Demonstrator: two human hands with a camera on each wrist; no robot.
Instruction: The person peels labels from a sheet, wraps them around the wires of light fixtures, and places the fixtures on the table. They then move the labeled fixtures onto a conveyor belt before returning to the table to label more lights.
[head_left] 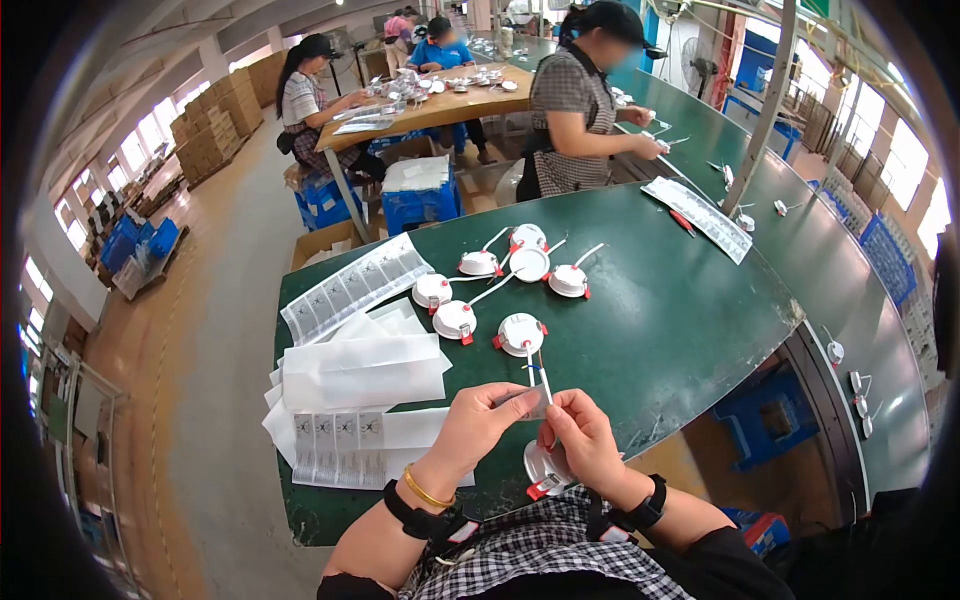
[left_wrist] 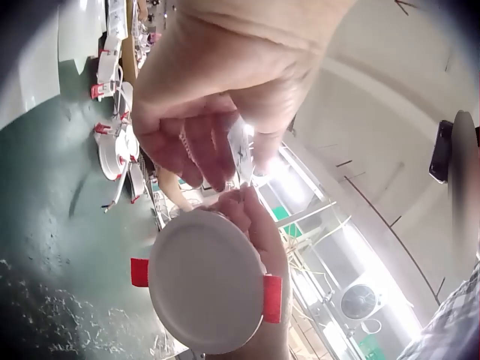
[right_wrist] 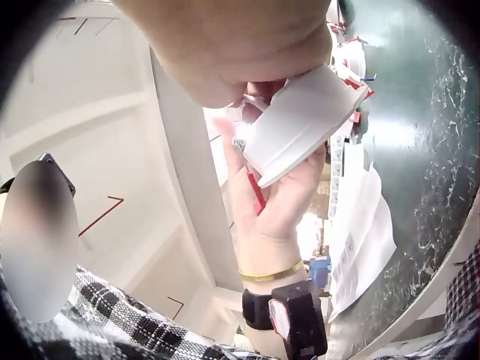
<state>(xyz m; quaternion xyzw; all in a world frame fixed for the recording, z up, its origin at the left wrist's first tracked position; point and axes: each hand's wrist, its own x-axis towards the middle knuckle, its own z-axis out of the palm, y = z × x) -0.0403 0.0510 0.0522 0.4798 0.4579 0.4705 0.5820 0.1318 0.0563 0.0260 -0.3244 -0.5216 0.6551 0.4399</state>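
Close together at the table's near edge, my hands meet over a white cable point(head_left: 545, 385). My left hand point(head_left: 478, 428) pinches a small printed label point(left_wrist: 240, 154) between thumb and fingers, held against the cable. My right hand point(head_left: 588, 442) pinches the same cable with thumb and fingertips. Under the right hand hangs the cable's round white downlight point(left_wrist: 206, 281), tilted, with red-sleeved spring clips point(left_wrist: 272, 298) at its sides. Just beyond the fingers, another downlight point(head_left: 521, 335) lies on the table, its lead pointing toward my hands.
Several more downlights point(head_left: 455, 320) with red clips lie farther up the green table point(head_left: 660, 330). Printed label sheets point(head_left: 355, 285) and white backing sheets point(head_left: 365, 370) are spread at the left. A red pen point(head_left: 682, 222) lies by another label sheet point(head_left: 700, 215). A person point(head_left: 580, 110) works across the table.
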